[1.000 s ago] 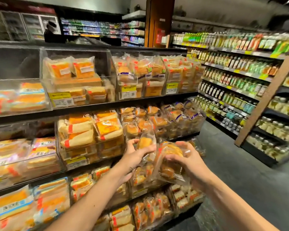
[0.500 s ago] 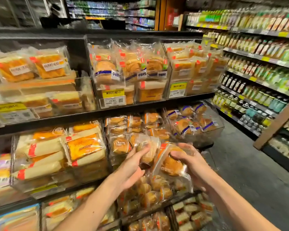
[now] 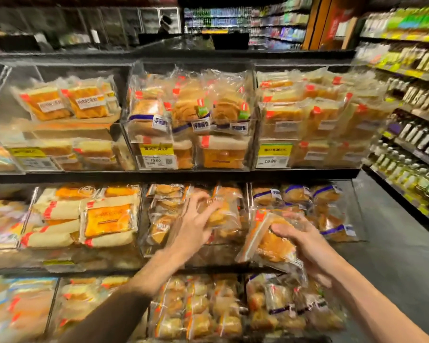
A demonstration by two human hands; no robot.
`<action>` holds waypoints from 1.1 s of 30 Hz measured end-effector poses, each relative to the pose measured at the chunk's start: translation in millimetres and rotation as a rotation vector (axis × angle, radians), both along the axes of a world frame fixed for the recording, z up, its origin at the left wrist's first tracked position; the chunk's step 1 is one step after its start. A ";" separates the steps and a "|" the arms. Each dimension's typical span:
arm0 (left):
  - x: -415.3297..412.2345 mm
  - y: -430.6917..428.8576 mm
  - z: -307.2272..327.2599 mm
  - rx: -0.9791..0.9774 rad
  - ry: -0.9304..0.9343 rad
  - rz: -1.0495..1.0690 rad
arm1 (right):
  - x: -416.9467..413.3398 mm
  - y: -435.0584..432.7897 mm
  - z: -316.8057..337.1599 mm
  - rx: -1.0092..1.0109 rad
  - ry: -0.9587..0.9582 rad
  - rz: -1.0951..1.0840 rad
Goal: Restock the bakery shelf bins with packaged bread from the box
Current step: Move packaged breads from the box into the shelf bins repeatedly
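Bread in hand: two clear-wrapped bun packs, one to each of the hands, both at the level of the middle shelf [image 3: 89,268].
Left hand: the left hand [image 3: 193,226] reaches into the centre bin [image 3: 144,246], fingers spread and curled over the first pack [image 3: 224,211]. The picture is blurred here, so I cannot tell how firm the grip is.
Right hand: the right hand [image 3: 307,246] holds the second pack [image 3: 270,243] from its right side, thumb across the front and fingers wrapped behind.
First pack: inside the mouth of the centre bin, on top of the buns already stacked there.
Second pack: in the air just in front of the shelf's front edge, before the divide between the centre bin and the right bin [image 3: 354,226], resting on nothing.
Key relation: from the second pack the centre bin's opening lies up, to the left and deeper in, and the left hand occupies that opening.
Long axis: the second pack's length runs roughly top to bottom, leaning with its red-striped edge toward the left.
Nearer hand: the left hand is at the bin, and the right waits outside it.
Step judged: probably seating the first pack, with the second to follow once the opening frees.
Risk: slippery wrap on an uneven heap may slide forward over the front edge.
Box: not in view.
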State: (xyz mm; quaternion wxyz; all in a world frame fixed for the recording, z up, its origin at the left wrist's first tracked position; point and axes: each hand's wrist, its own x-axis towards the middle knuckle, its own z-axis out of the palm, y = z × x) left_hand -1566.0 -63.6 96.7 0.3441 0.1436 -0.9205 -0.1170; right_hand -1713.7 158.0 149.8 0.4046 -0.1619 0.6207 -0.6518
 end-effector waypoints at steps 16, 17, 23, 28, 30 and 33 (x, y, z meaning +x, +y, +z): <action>-71.5 -48.3 -31.2 -0.478 -0.078 -0.029 | -24.5 1.8 -4.4 -0.033 -0.023 -0.051; -75.4 -49.5 -33.5 -0.518 -0.042 -0.041 | -23.3 -0.9 -3.4 -0.030 -0.031 -0.053; -84.2 -59.8 -44.2 -0.682 0.034 0.030 | -23.2 -18.0 -5.0 -0.018 -0.033 -0.035; -63.9 -72.4 -53.2 -0.674 0.111 0.103 | -28.4 -21.2 -8.7 -0.038 -0.017 -0.015; -48.6 -84.9 -55.2 -0.673 0.110 0.128 | -29.9 -20.6 -8.9 -0.041 -0.019 -0.016; -31.5 -97.2 -52.7 -0.685 0.058 0.152 | -31.3 -21.2 -9.6 -0.025 -0.006 -0.003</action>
